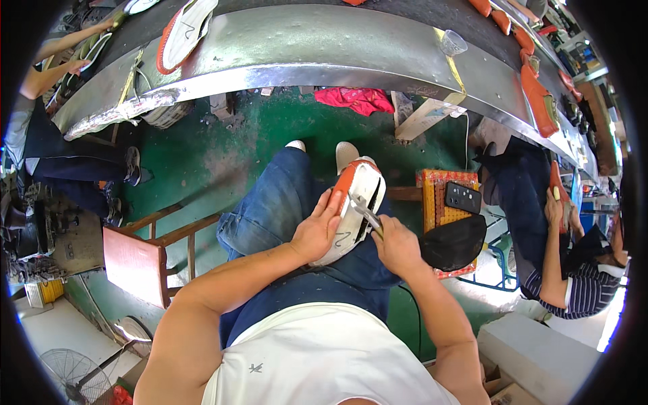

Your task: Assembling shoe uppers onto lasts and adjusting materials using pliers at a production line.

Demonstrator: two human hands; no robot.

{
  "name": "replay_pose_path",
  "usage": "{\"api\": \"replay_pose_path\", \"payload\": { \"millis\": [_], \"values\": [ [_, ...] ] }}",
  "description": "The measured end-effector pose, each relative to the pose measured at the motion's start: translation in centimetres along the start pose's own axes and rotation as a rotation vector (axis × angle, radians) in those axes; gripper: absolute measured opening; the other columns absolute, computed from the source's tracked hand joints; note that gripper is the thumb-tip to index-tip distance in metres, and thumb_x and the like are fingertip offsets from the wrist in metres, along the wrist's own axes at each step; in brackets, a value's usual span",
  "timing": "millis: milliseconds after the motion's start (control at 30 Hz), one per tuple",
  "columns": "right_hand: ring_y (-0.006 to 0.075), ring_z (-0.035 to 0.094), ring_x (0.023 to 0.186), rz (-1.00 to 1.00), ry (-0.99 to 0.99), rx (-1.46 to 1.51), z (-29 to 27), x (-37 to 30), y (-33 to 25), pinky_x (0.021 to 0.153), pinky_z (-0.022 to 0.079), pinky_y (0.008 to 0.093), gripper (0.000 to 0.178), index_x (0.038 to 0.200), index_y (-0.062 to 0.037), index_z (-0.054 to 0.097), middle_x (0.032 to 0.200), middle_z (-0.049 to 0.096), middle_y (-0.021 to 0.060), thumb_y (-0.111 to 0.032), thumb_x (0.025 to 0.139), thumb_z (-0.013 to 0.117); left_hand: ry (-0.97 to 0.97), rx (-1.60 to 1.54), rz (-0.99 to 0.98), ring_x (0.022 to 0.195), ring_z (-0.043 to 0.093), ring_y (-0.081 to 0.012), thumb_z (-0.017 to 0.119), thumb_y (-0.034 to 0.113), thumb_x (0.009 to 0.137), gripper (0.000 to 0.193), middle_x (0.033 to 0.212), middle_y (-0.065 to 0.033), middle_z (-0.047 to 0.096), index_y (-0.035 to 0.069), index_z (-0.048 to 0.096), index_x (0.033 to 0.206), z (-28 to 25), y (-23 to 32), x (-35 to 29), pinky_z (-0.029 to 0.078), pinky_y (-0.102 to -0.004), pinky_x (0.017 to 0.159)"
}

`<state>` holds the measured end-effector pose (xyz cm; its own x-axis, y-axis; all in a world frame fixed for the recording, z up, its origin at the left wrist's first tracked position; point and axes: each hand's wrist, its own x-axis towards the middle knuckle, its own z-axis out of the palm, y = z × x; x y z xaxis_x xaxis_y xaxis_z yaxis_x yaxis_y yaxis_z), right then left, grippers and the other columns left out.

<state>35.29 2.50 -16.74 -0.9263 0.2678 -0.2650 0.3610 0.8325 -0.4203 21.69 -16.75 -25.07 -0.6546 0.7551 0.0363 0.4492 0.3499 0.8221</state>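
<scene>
An orange-and-white shoe upper on a last (371,183) rests across my lap, sole side up, with a dark gap along its right edge. My left hand (316,233) grips its left side, fingers laid over the orange edge and the white bottom. In my right hand (398,248) is a pair of pincers (366,214), its metal head against the white bottom. The fingers are wrapped round the handle, which is partly hidden by the hand.
A metal-edged workbench (270,50) curves ahead, bearing another orange-and-white shoe (185,34) and a clear plastic cup (453,43). A wooden stool (135,263) stands left. At right, a seat holds a phone (463,197) and black cloth (453,243). Co-workers sit on both sides.
</scene>
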Motion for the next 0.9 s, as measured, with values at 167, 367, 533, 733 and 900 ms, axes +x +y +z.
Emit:
{"api": "replay_pose_path", "payload": {
  "millis": [167,367,533,733,900],
  "values": [
    [0.0428,0.066,0.093,-0.037,0.018,0.178,-1.0,-0.6,2.8,0.08,0.053,0.049,0.029,0.113,0.0008,0.056,0.096,0.066,0.0239,-0.016,0.092,0.067,-0.335,0.206,0.073,0.114,0.063,-0.0494,0.046,0.03,0.104,0.062,0.164,-0.0306,0.013,0.028,0.025,0.162,-1.9,1.1,1.0,0.056,-0.0483,0.094],
    [0.0449,0.065,0.1,0.036,0.071,0.441,-4.3,1.4,0.6,0.085,0.05,0.0506,0.029,0.119,-0.0006,0.056,0.102,0.067,0.0261,-0.021,0.098,0.061,-0.508,0.314,-0.033,0.092,0.07,-0.0482,0.046,0.032,0.103,0.063,0.163,-0.0331,0.015,0.031,0.023,0.162,-3.2,3.1,3.1,0.059,-0.0493,0.085],
    [0.0465,0.067,0.091,0.062,-0.119,0.159,-1.6,2.8,1.6,0.08,0.053,0.0541,0.038,0.117,0.0018,0.055,0.095,0.069,0.0269,-0.033,0.104,0.052,-0.596,0.423,0.03,0.088,0.071,-0.0474,0.047,0.033,0.103,0.062,0.16,-0.0389,0.016,0.033,0.027,0.161,-3.9,4.2,3.9,0.06,-0.0486,0.081],
    [0.047,0.066,0.09,0.014,-0.061,0.159,0.1,1.4,2.0,0.078,0.052,0.0545,0.036,0.115,0.001,0.055,0.094,0.068,0.0278,-0.033,0.105,0.05,-0.613,0.345,-0.021,0.107,0.067,-0.0489,0.054,0.034,0.101,0.064,0.161,-0.0354,0.021,0.028,0.03,0.16,-4.9,4.0,2.4,0.056,-0.0471,0.092],
    [0.0483,0.065,0.089,-0.009,-0.066,0.345,-0.6,-0.8,-0.7,0.077,0.051,0.0549,0.035,0.111,0.001,0.057,0.091,0.068,0.0279,-0.033,0.105,0.05,-0.297,-0.193,-0.351,0.124,0.061,-0.0396,0.065,0.019,0.096,0.079,0.156,-0.0286,0.038,0.013,0.024,0.162,-2.0,-1.8,-3.2,0.048,-0.0378,0.106]
  ]
}}
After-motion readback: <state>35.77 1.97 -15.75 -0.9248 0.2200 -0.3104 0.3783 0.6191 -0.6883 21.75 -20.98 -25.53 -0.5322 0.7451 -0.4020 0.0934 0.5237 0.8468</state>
